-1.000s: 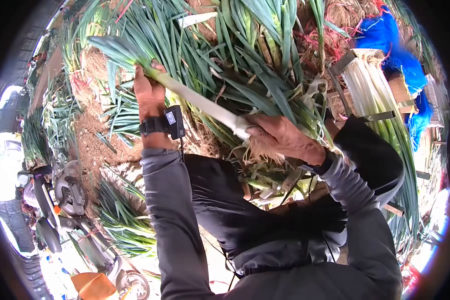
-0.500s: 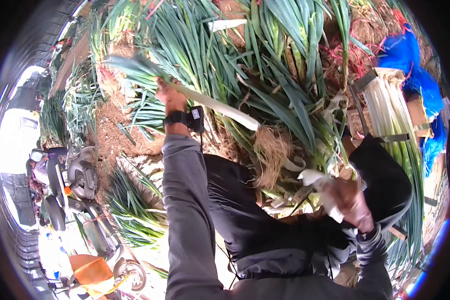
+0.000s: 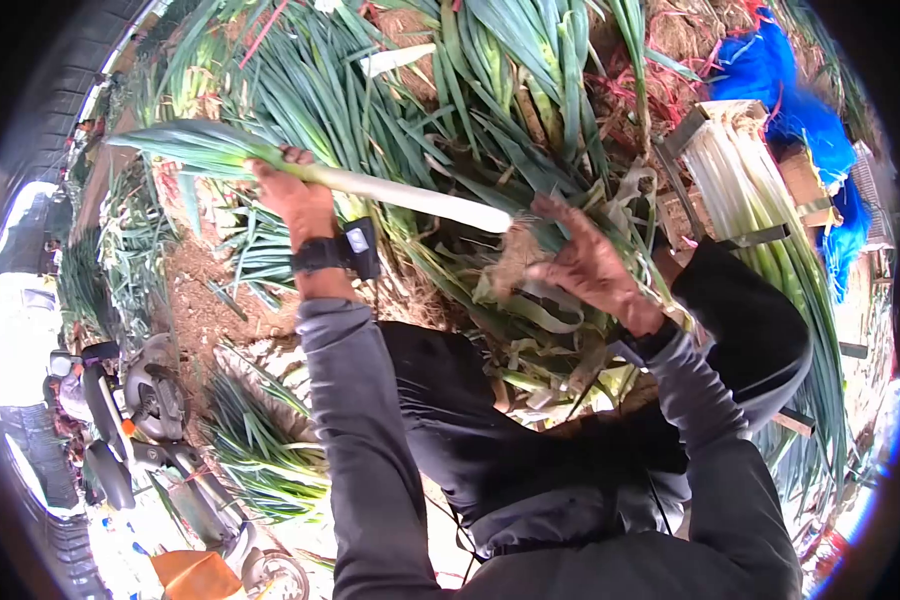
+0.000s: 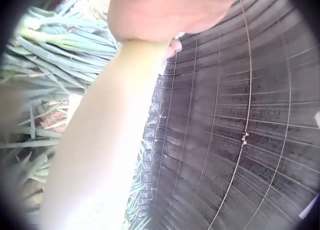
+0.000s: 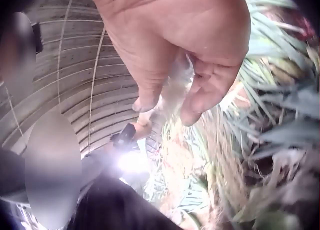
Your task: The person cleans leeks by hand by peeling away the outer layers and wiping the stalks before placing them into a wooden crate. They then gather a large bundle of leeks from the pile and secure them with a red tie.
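My left hand [image 3: 295, 195] grips a long leek [image 3: 410, 195] where the white shank turns green. Its leaves point to the left and its bare white end to the right. In the left wrist view, the pale shank [image 4: 105, 125] comes down from under the hand [image 4: 170, 14]. Brown roots [image 3: 517, 255] hang from the white end. Close beside them is my right hand [image 3: 600, 275], thumb and fingers spread apart. The right wrist view shows this hand [image 5: 185, 34] with a gap between thumb and fingertips.
Heaps of leeks [image 3: 310, 90] lie in front. Peeled leaves [image 3: 550, 320] are piled below the right hand. White-stemmed leeks [image 3: 745, 165] lie in a frame at right, near blue netting [image 3: 770, 70]. A motorbike [image 3: 150, 420] stands at left.
The right hand let go of the root end, swung toward the lower right with a pale peel, then came back without it. The leek now lies more level.
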Tool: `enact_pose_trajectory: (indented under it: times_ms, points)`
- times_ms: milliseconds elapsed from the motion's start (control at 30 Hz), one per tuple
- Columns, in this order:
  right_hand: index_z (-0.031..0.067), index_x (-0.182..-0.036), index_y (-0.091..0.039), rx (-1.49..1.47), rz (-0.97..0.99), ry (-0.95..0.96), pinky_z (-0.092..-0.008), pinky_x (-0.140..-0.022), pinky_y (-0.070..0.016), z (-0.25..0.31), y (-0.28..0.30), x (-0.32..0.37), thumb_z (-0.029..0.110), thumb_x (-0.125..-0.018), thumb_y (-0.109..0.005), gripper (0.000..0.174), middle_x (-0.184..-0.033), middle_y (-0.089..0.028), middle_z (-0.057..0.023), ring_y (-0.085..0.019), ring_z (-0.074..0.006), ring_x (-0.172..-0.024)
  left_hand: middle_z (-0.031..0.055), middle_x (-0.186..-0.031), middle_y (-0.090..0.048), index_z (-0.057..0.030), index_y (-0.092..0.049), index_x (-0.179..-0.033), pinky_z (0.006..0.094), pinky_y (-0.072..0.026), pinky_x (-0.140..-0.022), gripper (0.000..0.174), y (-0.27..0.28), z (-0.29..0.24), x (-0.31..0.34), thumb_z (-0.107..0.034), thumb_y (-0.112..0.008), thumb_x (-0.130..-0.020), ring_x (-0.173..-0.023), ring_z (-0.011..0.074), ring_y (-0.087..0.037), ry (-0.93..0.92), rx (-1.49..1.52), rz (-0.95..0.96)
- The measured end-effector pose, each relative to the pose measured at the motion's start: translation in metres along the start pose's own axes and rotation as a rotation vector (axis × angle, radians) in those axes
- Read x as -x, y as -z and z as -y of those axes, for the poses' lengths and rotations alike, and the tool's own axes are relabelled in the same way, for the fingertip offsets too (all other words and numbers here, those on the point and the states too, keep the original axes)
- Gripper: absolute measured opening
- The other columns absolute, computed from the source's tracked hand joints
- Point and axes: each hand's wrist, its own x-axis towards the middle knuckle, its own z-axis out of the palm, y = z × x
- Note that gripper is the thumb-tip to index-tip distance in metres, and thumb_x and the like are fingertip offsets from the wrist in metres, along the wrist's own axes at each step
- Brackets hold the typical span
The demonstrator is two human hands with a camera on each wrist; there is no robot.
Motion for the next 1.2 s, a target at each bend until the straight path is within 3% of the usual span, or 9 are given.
enact_pose_trajectory:
  times_ms: [300, 433, 633, 800, 933, 967, 1033, 1133, 1200]
  points:
    - [0.012, -0.153, -0.038, -0.521, 0.173, -0.442, -0.0255, -0.07, -0.0527, 0.0, -0.043, -0.002, 0.028, -0.098, -0.07, 0.066, -0.133, -0.062, -0.0073, -0.061, -0.0085, -0.093, 0.0025, -0.071, -0.046, -0.0068, -0.046, -0.093, 0.0251, -0.0445, -0.05, 0.039, 0.013, 0.024, -0.011, -0.041, -0.04, -0.11, -0.057, 0.0124, -0.044, 0.134, 0.277, -0.076]
    - [0.0065, -0.151, -0.04, 0.51, 0.242, 0.381, -0.0302, -0.083, -0.0504, -0.025, -0.001, 0.077, 0.026, -0.102, -0.063, 0.057, -0.148, -0.046, -0.0103, -0.06, -0.0125, -0.099, 0.0092, -0.077, -0.06, -0.0031, -0.058, -0.106, 0.0317, -0.045, -0.045, 0.035, 0.053, 0.032, -0.042, -0.038, -0.056, -0.105, -0.055, 0.0172, -0.054, 0.13, -0.037, -0.269]
    - [-0.004, -0.123, -0.061, 0.792, 0.218, 0.343, -0.0275, -0.056, -0.0461, 0.05, -0.005, 0.15, 0.003, -0.095, -0.067, 0.03, -0.097, -0.066, -0.0098, -0.061, -0.0145, -0.069, 0.0148, -0.081, -0.061, -0.0047, -0.045, -0.119, 0.0366, -0.0493, -0.05, 0.043, 0.029, 0.073, -0.012, -0.037, -0.066, -0.1, -0.059, 0.0228, -0.058, 0.264, -0.058, -0.122]
    - [-0.0048, -0.093, -0.065, -0.082, -0.187, -0.327, -0.0253, -0.05, -0.041, 0.071, 0.056, 0.233, 0.001, -0.089, -0.07, 0.009, -0.072, -0.062, -0.0067, -0.056, -0.0124, -0.058, 0.0117, -0.1, -0.062, -0.012, -0.036, -0.138, 0.0386, -0.0537, -0.062, 0.054, 0.064, 0.047, -0.05, -0.034, -0.066, -0.099, -0.076, 0.0244, -0.062, -0.174, -0.224, -0.222]
    - [-0.002, -0.103, -0.065, -0.089, -0.442, 0.021, -0.0205, -0.05, -0.0378, 0.09, 0.081, 0.141, 0.015, -0.099, -0.059, 0.018, -0.077, -0.062, -0.0037, -0.049, -0.0057, -0.058, 0.0099, -0.099, -0.06, -0.0186, -0.032, -0.142, 0.0381, -0.0504, -0.062, 0.056, 0.01, 0.035, -0.004, -0.026, -0.066, -0.097, -0.076, 0.0238, -0.061, -0.108, 0.021, -0.073]
    - [-0.0017, -0.109, -0.063, 0.35, -0.432, 0.295, -0.0212, -0.053, -0.0394, 0.074, 0.077, 0.107, 0.018, -0.101, -0.055, 0.023, -0.083, -0.063, -0.0039, -0.049, -0.0059, -0.061, 0.009, -0.102, -0.059, -0.0189, -0.033, -0.143, 0.0384, -0.0505, -0.067, 0.058, -0.001, 0.033, 0.004, -0.023, -0.067, -0.096, -0.081, 0.0235, -0.061, -0.112, 0.035, 0.011]
    - [0.0032, -0.127, -0.058, -0.508, 0.092, -0.054, -0.0292, -0.065, -0.0495, 0.009, 0.08, 0.056, 0.013, -0.102, -0.051, 0.028, -0.1, -0.064, -0.008, -0.06, -0.0149, -0.077, 0.0073, -0.108, -0.057, -0.0194, -0.034, -0.144, 0.039, -0.05, -0.074, 0.06, -0.014, 0.03, 0.017, -0.018, -0.067, -0.095, -0.091, 0.0226, -0.059, -0.128, 0.064, 0.154]
    - [0.0089, -0.129, -0.061, 1.148, 0.457, 0.524, -0.0421, -0.082, -0.0531, -0.079, 0.023, 0.029, 0.01, -0.098, -0.059, 0.031, -0.114, -0.064, -0.0108, -0.065, -0.0281, -0.101, 0.0065, -0.11, -0.057, -0.0186, -0.039, -0.142, 0.0398, -0.0491, -0.081, 0.055, -0.031, 0.027, 0.035, -0.014, -0.066, -0.094, -0.096, 0.0216, -0.057, -0.137, 0.066, 0.299]
    - [0.0078, -0.12, -0.069, 0.893, 0.48, 0.487, -0.0454, -0.092, -0.0519, -0.055, 0.004, 0.028, 0.01, -0.098, -0.062, 0.023, -0.125, -0.063, -0.011, -0.063, -0.0304, -0.112, 0.0082, -0.107, -0.059, -0.0166, -0.047, -0.134, 0.0409, -0.0489, -0.085, 0.043, -0.043, 0.022, 0.059, -0.015, -0.066, -0.095, -0.092, 0.0217, -0.058, -0.127, 0.039, 0.323]
